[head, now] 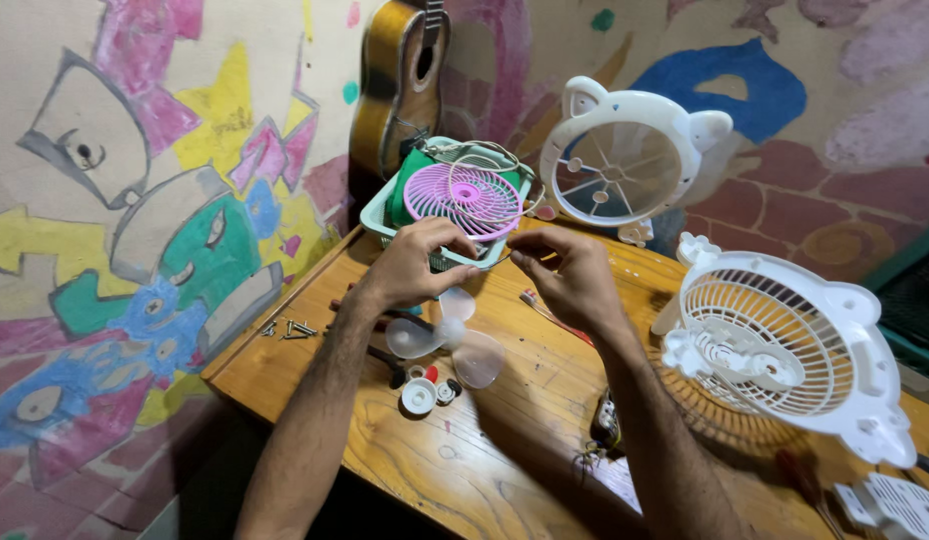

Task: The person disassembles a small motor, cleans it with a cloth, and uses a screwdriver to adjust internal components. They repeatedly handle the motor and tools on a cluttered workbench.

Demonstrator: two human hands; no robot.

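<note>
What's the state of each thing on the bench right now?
left hand: fingers pinched on something small, unclear what
right hand: fingers pinched, same spot
clear fan blade: loose, flat on table
pink grille: detached, lying on green basket
white front grille: detached, propped upright
white fan housing: opened, tilted
screws: loose

Whatever the left hand (pixel 410 265) and right hand (pixel 570 275) pinched between their fingertips was too small to make out, so neither grip could be judged. The guitar (pixel 400 85) was cut off at the top edge, its neck out of sight. The left hand covered the near rim of the green basket (pixel 385 212). The screws (pixel 288 328) were tiny and indistinct. A white grille piece (pixel 900 505) ran off the bottom right corner. The right forearm hid part of the dark object (pixel 605 420) on the tabletop (pixel 505 460).
</note>
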